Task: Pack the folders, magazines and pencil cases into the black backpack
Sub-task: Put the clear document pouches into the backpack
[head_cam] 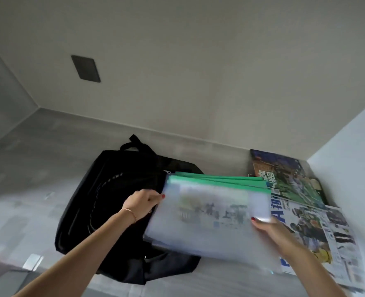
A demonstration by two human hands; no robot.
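A black backpack [113,200] lies flat on the grey surface at centre left. Over its right side I hold a stack of translucent folders [209,215] with green zip edges, lifted and blurred. My left hand [144,203] pinches the stack's left edge. My right hand [269,230] grips its right side, thumb on top. To the right lie magazines: a dark green one [288,176] at the back and a lighter one [318,234] with photos nearer me, partly under the folders. No pencil cases show.
The grey surface [38,168] meets a pale back wall and a white side wall on the right, forming a corner behind the magazines. A dark plate [86,68] is set in the back wall. A small shiny object [32,262] lies at the lower left.
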